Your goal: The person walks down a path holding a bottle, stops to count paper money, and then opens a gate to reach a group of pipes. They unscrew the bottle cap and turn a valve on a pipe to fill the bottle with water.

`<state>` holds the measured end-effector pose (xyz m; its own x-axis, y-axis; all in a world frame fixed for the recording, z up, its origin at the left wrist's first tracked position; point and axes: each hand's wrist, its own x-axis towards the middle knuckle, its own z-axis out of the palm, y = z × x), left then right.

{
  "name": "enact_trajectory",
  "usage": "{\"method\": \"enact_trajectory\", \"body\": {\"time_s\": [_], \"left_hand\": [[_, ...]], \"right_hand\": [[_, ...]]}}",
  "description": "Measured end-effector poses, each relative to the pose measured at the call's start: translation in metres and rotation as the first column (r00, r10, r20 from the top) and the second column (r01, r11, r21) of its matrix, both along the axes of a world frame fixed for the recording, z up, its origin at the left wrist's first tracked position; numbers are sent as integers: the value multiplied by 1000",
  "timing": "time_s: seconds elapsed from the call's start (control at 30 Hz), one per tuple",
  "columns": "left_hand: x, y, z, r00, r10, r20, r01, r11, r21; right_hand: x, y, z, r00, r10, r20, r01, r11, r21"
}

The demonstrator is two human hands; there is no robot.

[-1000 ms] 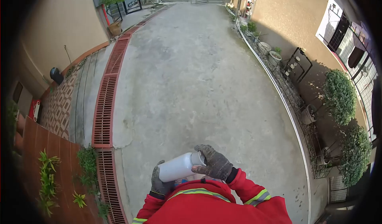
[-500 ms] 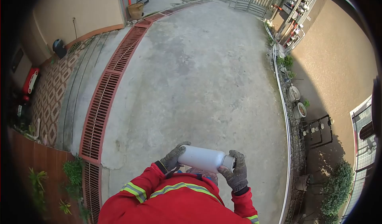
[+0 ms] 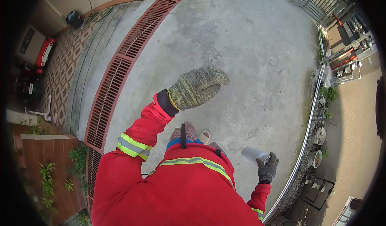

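My left hand [image 3: 199,87], in a grey-green knitted glove, is raised in front of me over the concrete. Its fingers are curled and pressed together, with the thumb alongside; nothing shows in the grip. Low on the right, my right hand [image 3: 268,169], in a darker-looking knitted glove, holds a white cylindrical bottle [image 3: 252,154] by its neck end. The bottle tilts, its wide base pointing left and away from my hand. The glove covers most of the neck.
A red-framed drain grate [image 3: 120,67] curves along the left of the concrete driveway [image 3: 253,65]. A white pipe [image 3: 307,135] and potted plants [image 3: 317,147] line the right wall. A metal gate [image 3: 315,1] stands at the far right. My sandalled foot [image 3: 204,137] is below.
My left hand has let go of the bottle and risen forward. My right hand has carried the bottle to the right. The view has turned and shifted.
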<state>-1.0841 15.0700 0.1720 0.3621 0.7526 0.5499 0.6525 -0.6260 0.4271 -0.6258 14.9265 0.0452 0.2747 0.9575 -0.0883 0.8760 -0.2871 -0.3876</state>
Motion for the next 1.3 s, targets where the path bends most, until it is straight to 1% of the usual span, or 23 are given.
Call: {"method": "enact_trajectory", "body": {"time_s": [0.03,0.07,0.13,0.27,0.37,0.43,0.47,0.57,0.63,0.7,0.77,0.87,0.9,0.93,0.97,1.0,1.03,1.1,1.13,1.17,1.2,1.23,1.3], "left_hand": [[1,34,20,1000,-7,-16,8,996,87],[6,74,34,994,-105,21,103,991,80],[16,155,58,953,-294,68,290,955,66],[19,314,95,899,-437,23,432,895,116],[15,440,124,885,-464,-20,462,873,156],[13,521,82,879,-475,-28,474,868,151],[12,566,104,876,-480,-38,480,864,151],[19,688,117,866,-490,-96,500,850,167],[21,772,125,878,-465,-114,479,862,166],[22,857,112,908,-397,-134,415,894,167],[20,949,80,953,-239,-184,261,960,106],[-1,1089,-1,953,5,-304,-55,986,-157],[-17,1127,-28,889,39,-456,-202,927,-316],[-41,1161,-84,793,23,-608,-358,826,-436],[-65,1189,-131,726,-104,-680,-478,635,-607],[-82,1206,-168,718,-133,-683,-549,495,-673],[-96,1225,-196,749,-171,-640,-570,328,-754],[-146,1234,-298,867,-60,-495,-461,284,-841],[-172,1234,-356,904,-69,-422,-386,294,-874],[-188,1247,-382,756,-455,-470,-240,475,-847],[-195,1266,-390,694,-553,-461,-202,466,-862],[-197,1286,-403,615,-637,-465,-268,386,-883],[-205,1337,-431,860,-395,-324,-324,70,-944]], "right_hand": [[3,37,-4,999,-6,39,7,1000,-27],[6,79,-5,997,-14,77,18,998,-57],[10,155,-25,998,-47,48,53,989,-137],[21,292,-63,989,-134,65,146,950,-275],[5,387,-59,968,-233,90,250,905,-345],[-8,446,-101,946,-305,106,322,873,-367],[-11,473,-93,927,-363,93,370,846,-384],[-29,547,-100,850,-522,71,497,750,-436],[-40,602,-109,815,-577,62,529,694,-489],[-43,661,-144,809,-584,60,517,661,-544],[-50,749,-174,820,-568,69,484,625,-612],[-44,885,-188,839,-519,167,468,529,-708],[-32,936,-175,844,-523,120,448,562,-696],[-34,981,-188,839,-540,67,429,581,-692],[-46,1052,-154,853,-516,71,420,600,-681],[-38,1099,-166,874,-485,40,387,643,-661],[-32,1150,-171,890,-451,59,386,680,-623],[-21,1266,-146,910,-410,55,372,751,-546],[-19,1325,-132,914,-403,32,360,774,-521],[-18,1382,-126,916,-401,5,351,794,-496],[-16,1438,-130,919,-393,13,359,825,-435],[-16,1490,-132,922,-388,7,360,847,-390],[-25,1591,-132,917,-399,0,381,876,-296]]}}
